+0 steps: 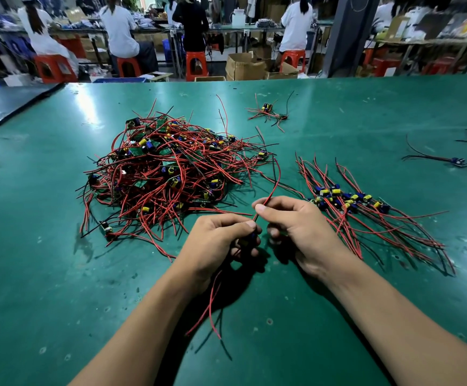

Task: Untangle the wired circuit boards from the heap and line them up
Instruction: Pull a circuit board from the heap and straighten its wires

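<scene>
- Nearest: loose red and black wire tails (pixel 212 305) hanging from under the left hand (pixel 218 243) and trailing toward the near edge, draped on the green rubber-like bench mat (pixel 59 288); probably left slack so as not to snag while the other end is worked.
- Left hand curled closed around one small wired circuit board with a dark blue component (pixel 250 238), mostly hidden in the fingers; held low over the mat, seemingly as an anchor.
- Right hand (pixel 296 227) just right of it, thumb and forefinger pinched shut on a single red wire (pixel 272 188) of that board, other fingers loosely curled; wire rising and arching away toward the heap, likely being drawn straight and clear of the tangle.
- Open mat near and left of the hands, with plenty of room for pulling toward the near edge.
- Right of the right hand: row of already lined-up boards with yellow and blue capacitors (pixel 346 199), wires fanned far and near; bare mat at its near-left end, just beside the right hand, looks like the slot for the next board.
- Farther left: big tangled heap of red-wired green boards (pixel 165 168), most of the job still undone by the look of it.
- Farther still: small stray cluster of boards (pixel 268 111); lone board with black wires (pixel 458 161) far right, well apart.
- Far table edge beyond, with wide clear mat between.
</scene>
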Demonstrator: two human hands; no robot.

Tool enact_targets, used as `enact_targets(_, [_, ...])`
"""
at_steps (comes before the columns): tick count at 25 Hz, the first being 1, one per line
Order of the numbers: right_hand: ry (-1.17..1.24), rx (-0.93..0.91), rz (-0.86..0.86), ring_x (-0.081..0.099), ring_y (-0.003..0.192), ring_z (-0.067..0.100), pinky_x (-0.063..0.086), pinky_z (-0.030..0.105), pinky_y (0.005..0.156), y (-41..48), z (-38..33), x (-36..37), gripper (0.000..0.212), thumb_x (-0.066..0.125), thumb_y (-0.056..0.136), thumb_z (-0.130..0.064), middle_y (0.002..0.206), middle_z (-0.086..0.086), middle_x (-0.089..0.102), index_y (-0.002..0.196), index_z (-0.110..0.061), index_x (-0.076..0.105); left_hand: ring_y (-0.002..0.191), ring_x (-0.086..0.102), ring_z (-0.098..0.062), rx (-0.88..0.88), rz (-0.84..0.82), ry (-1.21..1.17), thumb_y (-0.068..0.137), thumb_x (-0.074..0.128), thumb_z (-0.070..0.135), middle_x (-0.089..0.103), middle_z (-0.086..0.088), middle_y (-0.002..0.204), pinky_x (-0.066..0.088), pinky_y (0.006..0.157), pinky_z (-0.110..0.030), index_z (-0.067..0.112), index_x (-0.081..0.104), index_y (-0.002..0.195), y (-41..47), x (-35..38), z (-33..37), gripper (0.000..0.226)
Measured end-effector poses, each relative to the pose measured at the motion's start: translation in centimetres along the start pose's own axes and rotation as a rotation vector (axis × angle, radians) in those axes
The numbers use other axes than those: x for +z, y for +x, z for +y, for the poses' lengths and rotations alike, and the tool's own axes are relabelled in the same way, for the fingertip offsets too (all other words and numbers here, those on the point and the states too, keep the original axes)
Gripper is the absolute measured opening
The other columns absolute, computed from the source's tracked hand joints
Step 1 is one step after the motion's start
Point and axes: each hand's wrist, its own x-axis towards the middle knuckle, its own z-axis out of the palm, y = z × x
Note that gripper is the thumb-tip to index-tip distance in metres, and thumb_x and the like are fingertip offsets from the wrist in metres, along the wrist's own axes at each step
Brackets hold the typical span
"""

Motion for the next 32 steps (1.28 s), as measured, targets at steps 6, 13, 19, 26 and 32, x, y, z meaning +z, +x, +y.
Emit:
enact_targets(6, [0.179,-0.140,0.240,0.039,0.036,0.004,0.029,0.014,0.036,1.3,-0.3,-0.5,0.013,0.070,0.089,-0.006,0.059,-0.003,0.051,0.080,-0.013,0.066,0.051,0.061,-0.019,-0.019,-0.048,0.031,0.089,0.062,0.003,0.066,-0.012,0.064,0.050,0.053,-0.023,0.001,0.072,0.077,-0.2,0.0,0.0,0.015])
enact_targets(13, [0.531,0.013,0.194,0.031,0.034,0.001,0.023,0.013,0.032,1.5,-1.6,-1.3,0.021,0.060,0.097,-0.018,0.055,-0.006,0.043,0.080,-0.007,0.061,0.056,0.062,-0.020,0.014,-0.048,0.020,0.088,0.063,0.002,0.067,-0.013,0.066,0.054,0.056,-0.025,0.002,0.073,0.074,-0.4,0.0,0.0,0.017])
enact_targets(19, [0.837,0.173,-0.029,0.034,0.036,0.002,0.028,0.013,0.032,1.1,-2.4,-2.1,0.023,0.060,0.085,-0.017,0.069,-0.004,0.036,0.066,-0.005,0.066,0.054,0.062,-0.019,0.050,-0.040,0.093,0.087,0.065,0.003,0.067,-0.012,0.065,0.051,0.053,-0.023,0.001,0.073,0.079,-0.3,-0.2,-0.2,0.012])
enact_targets(26, [-0.080,0.008,-0.204,0.044,0.047,0.008,0.031,0.016,0.039,-0.2,0.4,-0.2,0.034,0.075,0.085,-0.033,0.067,0.003,0.057,0.098,-0.002,0.072,0.061,0.064,-0.023,0.061,0.022,0.048,0.089,0.064,0.006,0.070,-0.016,0.075,0.050,0.065,-0.031,0.006,0.077,0.082,0.0,-0.4,-0.8,0.015])
enact_targets(32, [0.068,-0.037,0.116,0.035,0.041,0.005,0.028,0.016,0.036,0.8,-0.8,-0.9,0.019,0.059,0.098,-0.014,0.053,-0.008,0.052,0.089,-0.004,0.072,0.063,0.059,-0.018,0.085,0.001,0.174,0.087,0.068,0.008,0.071,-0.009,0.069,0.046,0.064,-0.028,0.006,0.077,0.079,-0.2,-0.2,-0.9,0.012])
